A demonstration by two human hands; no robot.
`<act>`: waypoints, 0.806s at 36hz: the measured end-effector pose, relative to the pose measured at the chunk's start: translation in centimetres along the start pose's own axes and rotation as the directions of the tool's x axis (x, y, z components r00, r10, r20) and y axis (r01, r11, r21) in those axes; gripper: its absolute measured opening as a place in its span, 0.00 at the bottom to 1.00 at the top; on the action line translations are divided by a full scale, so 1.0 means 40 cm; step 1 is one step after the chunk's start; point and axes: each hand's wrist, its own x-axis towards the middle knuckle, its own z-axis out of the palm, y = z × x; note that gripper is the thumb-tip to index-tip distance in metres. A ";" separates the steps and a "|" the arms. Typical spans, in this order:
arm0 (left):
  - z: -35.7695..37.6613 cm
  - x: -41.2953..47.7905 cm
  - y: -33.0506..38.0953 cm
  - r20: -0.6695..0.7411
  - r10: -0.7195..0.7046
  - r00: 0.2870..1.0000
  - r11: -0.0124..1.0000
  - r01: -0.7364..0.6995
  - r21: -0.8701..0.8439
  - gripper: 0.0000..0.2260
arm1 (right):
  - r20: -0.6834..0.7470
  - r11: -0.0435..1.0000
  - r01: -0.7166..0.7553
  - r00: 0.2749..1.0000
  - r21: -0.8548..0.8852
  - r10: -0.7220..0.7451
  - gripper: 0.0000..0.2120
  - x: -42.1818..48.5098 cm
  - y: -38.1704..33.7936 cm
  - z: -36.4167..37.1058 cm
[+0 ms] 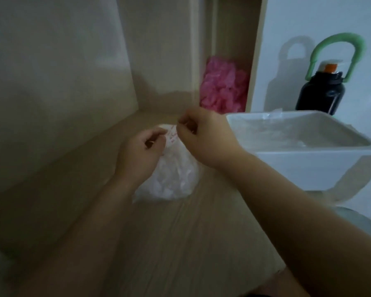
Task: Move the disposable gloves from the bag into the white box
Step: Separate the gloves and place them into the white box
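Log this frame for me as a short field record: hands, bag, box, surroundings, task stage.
left hand: pinches the bag's top edge
right hand: pinches the same edge, beside the left
bag: clear, red print near top, stuffed with pale crumpled gloves, on the wooden surface
white box: right of bag, open, clear plastic inside
background: pink bundle in a niche; black bottle, green handle
stage: hands at bag top, no glove held
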 end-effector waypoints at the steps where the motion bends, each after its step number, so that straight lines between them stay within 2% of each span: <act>1: 0.004 -0.021 -0.022 0.036 -0.016 0.999 0.999 0.015 0.031 0.09 | 0.031 1.000 -0.019 0.999 0.003 0.019 0.10 -0.017 0.008 0.028; 5: 0.042 -0.092 -0.101 0.251 -0.073 0.965 0.967 0.006 0.256 0.13 | 0.171 0.963 -0.268 0.951 0.036 0.258 0.16 -0.083 0.083 0.135; 8: 0.057 -0.112 -0.137 0.308 -0.052 0.950 0.918 -0.076 0.390 0.18 | 0.238 0.931 -0.363 0.907 0.024 0.347 0.21 -0.125 0.145 0.181; 10: 0.057 -0.104 -0.149 0.302 -0.035 0.953 0.915 -0.091 0.394 0.19 | 0.269 0.951 -0.310 0.916 0.000 0.298 0.22 -0.142 0.167 0.203; 14: 0.047 -0.090 -0.155 0.274 -0.008 0.962 0.889 -0.118 0.443 0.13 | 0.315 0.983 -0.182 0.931 -0.037 0.185 0.23 -0.146 0.172 0.227; 20: 0.043 -0.091 -0.163 0.198 -0.029 0.980 0.897 -0.062 0.437 0.04 | 0.308 0.986 -0.165 0.938 -0.013 0.161 0.21 -0.149 0.187 0.229; 23: 0.043 -0.096 -0.165 0.144 0.033 0.989 0.913 -0.088 0.398 0.03 | 0.280 0.987 -0.159 0.949 0.021 0.147 0.21 -0.152 0.188 0.229; 26: 0.043 -0.091 -0.166 0.090 0.159 0.983 0.902 -0.182 0.392 0.05 | 0.251 0.982 -0.156 0.960 0.105 0.126 0.23 -0.158 0.181 0.222; 29: 0.045 -0.089 -0.163 0.033 0.233 0.972 0.900 -0.228 0.371 0.08 | 0.220 0.995 -0.073 0.974 0.073 0.055 0.26 -0.162 0.180 0.228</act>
